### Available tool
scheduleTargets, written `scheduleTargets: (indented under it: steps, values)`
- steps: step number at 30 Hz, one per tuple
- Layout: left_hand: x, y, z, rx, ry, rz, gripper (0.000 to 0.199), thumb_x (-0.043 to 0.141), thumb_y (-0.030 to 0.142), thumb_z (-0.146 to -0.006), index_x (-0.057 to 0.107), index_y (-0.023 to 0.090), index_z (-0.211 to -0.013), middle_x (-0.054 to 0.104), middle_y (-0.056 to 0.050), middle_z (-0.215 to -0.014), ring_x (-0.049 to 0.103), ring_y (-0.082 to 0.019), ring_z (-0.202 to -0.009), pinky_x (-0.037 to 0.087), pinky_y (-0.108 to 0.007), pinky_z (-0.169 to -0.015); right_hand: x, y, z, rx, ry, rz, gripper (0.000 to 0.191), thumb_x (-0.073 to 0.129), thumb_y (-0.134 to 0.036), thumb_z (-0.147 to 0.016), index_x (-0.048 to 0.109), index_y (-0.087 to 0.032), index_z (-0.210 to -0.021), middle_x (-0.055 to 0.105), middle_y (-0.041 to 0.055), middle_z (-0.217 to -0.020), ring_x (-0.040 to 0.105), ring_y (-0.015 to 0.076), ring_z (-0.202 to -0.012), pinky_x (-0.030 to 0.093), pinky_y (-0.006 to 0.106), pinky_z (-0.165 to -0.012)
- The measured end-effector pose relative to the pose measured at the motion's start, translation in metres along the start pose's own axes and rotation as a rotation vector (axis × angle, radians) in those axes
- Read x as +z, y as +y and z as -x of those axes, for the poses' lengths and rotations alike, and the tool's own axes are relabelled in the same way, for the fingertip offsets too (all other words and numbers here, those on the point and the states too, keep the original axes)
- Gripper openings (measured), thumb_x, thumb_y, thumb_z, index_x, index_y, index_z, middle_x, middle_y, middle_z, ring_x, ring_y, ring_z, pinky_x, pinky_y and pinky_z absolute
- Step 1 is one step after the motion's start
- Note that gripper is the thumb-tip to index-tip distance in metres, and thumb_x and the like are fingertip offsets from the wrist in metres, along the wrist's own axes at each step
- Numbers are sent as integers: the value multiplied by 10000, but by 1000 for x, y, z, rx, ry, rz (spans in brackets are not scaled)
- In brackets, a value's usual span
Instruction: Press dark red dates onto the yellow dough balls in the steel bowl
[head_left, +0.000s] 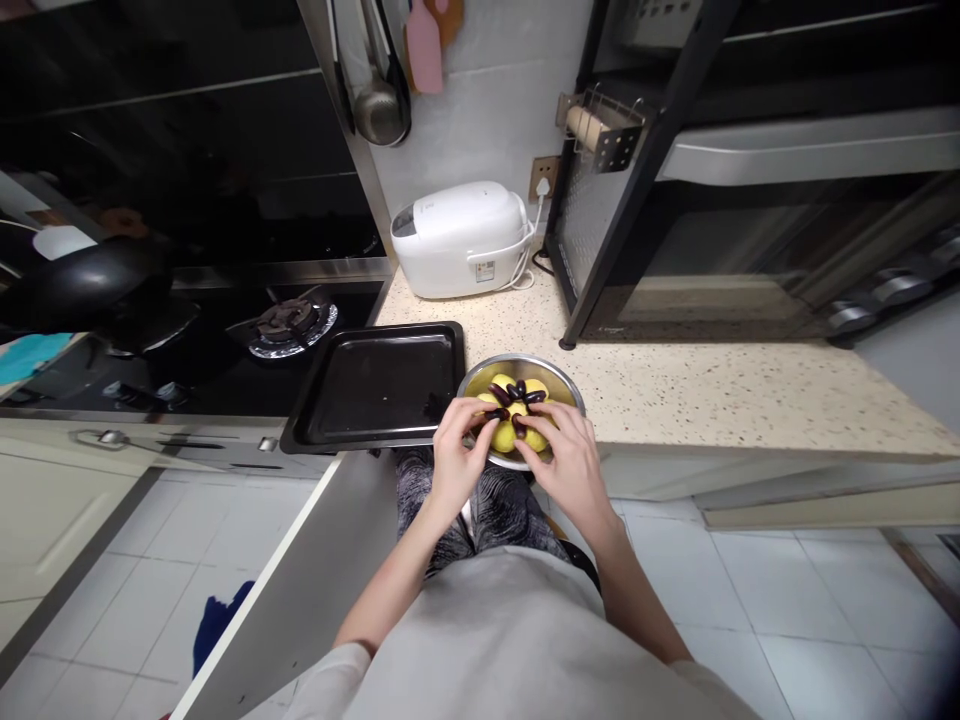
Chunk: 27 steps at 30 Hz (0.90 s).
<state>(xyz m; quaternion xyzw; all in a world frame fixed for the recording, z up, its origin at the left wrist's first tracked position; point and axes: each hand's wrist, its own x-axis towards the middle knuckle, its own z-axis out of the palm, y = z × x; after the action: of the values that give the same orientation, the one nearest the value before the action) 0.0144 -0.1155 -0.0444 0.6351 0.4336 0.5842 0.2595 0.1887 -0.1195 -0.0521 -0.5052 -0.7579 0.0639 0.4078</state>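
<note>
A round steel bowl (564, 372) at the counter's front edge holds several yellow-green round fruits (504, 437) with long dark purple grapes (517, 390) lying on top. My left hand (459, 445) reaches over the bowl's left side, thumb and forefinger closed around a dark grape (496, 414). From the right, my right hand (566, 450) pinches another dark grape (519, 424) near the middle. My fingers partly cover the fruit beneath them.
Left of the bowl lies a black baking tray (375, 385), partly over the gas stove (217, 330). A white rice cooker (465, 240) stands behind, an oven (720, 250) on the right. An open drawer (300, 590) juts out at my left.
</note>
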Motion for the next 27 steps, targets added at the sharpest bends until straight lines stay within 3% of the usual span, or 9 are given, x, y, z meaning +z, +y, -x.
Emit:
scheduleTargets:
  steps: [4,8,15,19,27]
  values:
    - [7,-1,-6,82,-44,-87,100,644,198,-986,721,200,-1050,677,-75,-1028,682,-195,-1010,600,-327,-896,0,-2,-4,-5,-51,41,183,643,-204,-950,729,-232,-1109,699,101,-1225,590,314,-1216,475,505,-1001]
    - [11,-4,-7,129,-77,-160,88,655,153,-969,711,201,-1017,699,-61,-996,696,-193,-977,579,-335,-917,0,-3,-5,-37,-19,75,153,629,-171,-965,742,-209,-1060,722,96,-1191,606,302,-1184,474,494,-992]
    - [10,-6,-4,98,-88,-195,96,679,124,-939,706,207,-979,722,-54,-999,703,-201,-984,564,-336,-924,0,-4,1,-98,123,75,132,631,-179,-983,743,-206,-1048,761,58,-1045,641,259,-1067,477,446,-934]
    - [10,-6,-3,64,-83,-195,92,689,121,-929,702,208,-957,729,-46,-971,704,-201,-941,556,-332,-879,1,-5,3,-82,138,82,132,624,-186,-987,737,-217,-1046,760,57,-1030,644,258,-1043,473,440,-924]
    - [5,-5,0,78,-164,-304,83,737,143,-907,699,205,-946,747,-52,-1003,703,-236,-1008,510,-393,-945,2,-4,3,-66,112,11,101,652,-227,-978,722,-216,-1049,766,55,-1022,658,261,-1024,473,430,-903]
